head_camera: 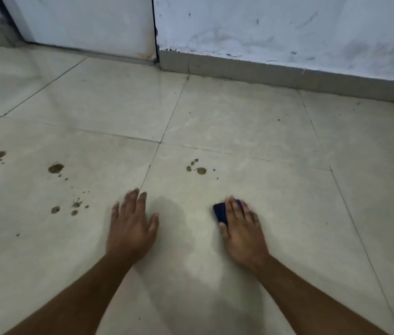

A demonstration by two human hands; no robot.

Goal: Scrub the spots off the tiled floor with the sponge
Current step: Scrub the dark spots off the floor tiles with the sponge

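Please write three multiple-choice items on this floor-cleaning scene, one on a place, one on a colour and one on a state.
1. Where is the sponge?
A. Under the right hand
B. Under the left hand
C. Against the wall

2. What colour is the sponge?
A. Yellow
B. Dark blue
C. Pink

3. What state is the cluster of brown spots ahead of the sponge in?
A. Wiped away
B. Covered by the sponge
C. Still on the tile, untouched

Answers:
1. A: the right hand's fingers lie over the sponge, pressing it on the tiled floor, while the left hand rests flat on bare tile.
2. B: the part showing beside the fingers is dark blue.
3. C: the spots lie clear of the sponge, farther from the person, with their outlines whole.
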